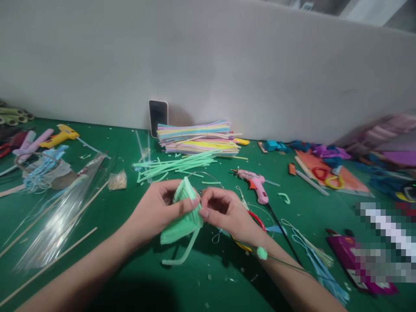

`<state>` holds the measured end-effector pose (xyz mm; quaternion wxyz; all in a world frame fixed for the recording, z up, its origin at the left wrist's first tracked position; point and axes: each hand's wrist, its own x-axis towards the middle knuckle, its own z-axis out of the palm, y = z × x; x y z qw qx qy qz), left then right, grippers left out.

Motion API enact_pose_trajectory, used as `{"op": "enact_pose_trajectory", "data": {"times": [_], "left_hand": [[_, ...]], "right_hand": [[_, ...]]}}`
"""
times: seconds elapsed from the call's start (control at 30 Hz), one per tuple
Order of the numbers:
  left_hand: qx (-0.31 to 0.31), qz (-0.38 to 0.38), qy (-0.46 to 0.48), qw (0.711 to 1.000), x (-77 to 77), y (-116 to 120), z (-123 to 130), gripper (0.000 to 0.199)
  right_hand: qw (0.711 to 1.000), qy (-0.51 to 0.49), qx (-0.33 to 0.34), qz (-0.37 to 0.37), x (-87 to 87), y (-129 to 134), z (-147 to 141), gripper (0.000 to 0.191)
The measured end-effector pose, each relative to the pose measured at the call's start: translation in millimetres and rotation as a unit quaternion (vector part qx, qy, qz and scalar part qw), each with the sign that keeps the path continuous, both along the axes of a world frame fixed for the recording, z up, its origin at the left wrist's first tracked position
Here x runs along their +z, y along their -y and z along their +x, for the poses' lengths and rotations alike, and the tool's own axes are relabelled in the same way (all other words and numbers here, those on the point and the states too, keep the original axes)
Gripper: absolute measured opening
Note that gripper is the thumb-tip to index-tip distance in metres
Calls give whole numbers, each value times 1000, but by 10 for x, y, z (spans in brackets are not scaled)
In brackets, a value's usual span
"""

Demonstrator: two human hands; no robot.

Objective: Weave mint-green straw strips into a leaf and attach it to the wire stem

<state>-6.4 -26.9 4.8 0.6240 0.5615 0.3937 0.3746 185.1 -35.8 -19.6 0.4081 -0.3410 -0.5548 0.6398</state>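
My left hand (157, 208) grips a folded, ribbed mint-green piece (178, 229) that looks made of pipe cleaners laid side by side. One loose stem (185, 255) hangs from its lower edge and bends to the left. My right hand (229, 212) is closed in a pinch at the piece's right edge; what lies between its fingertips is too small to make out. A thin wire or thread (208, 175) arcs just above the fingers. Behind the hands, loose mint-green pipe cleaners (177, 164) lie in a heap.
A bundle of pastel pipe cleaners (198, 138) sits by the wall beside a leaning phone (158, 115). Pink (258, 186) and yellow (61, 136) glue guns lie right and left. Red-and-yellow scissors (331, 177), a clear plastic sleeve (66, 216), sticks and a magenta pouch (351, 260) also lie around.
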Motion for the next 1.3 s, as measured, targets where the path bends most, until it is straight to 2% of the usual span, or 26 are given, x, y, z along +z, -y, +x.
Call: {"op": "enact_pose_trajectory", "data": {"times": [0.13,0.27,0.43,0.67,0.8,1.0,1.17,1.3], "left_hand": [[-22,-26,24,999,26,-8,-12,8],[-1,-52,44,998,44,-26,-12,20],[10,-32,51,998,-6,-43,-5,10],[10,-21,48,999,-14,-67,-38,12],[16,-45,65,997,-9,-70,-42,13],[60,-70,60,994,-47,-104,-23,10],[70,-139,127,980,-40,-124,4,19],[67,-170,138,974,-10,-74,23,25]], "right_hand": [[1000,-19,12,-4,-26,-3,6,20],[999,-25,18,10,-31,-9,2,19],[999,-26,19,11,-46,-21,11,21],[999,-36,34,5,-79,-32,-1,22],[999,-37,19,-1,-68,-38,-6,23],[1000,-11,5,-22,-76,-59,-18,25],[999,-27,10,-42,-138,-103,-41,21],[998,-29,12,-63,-112,-104,-45,20]]}}
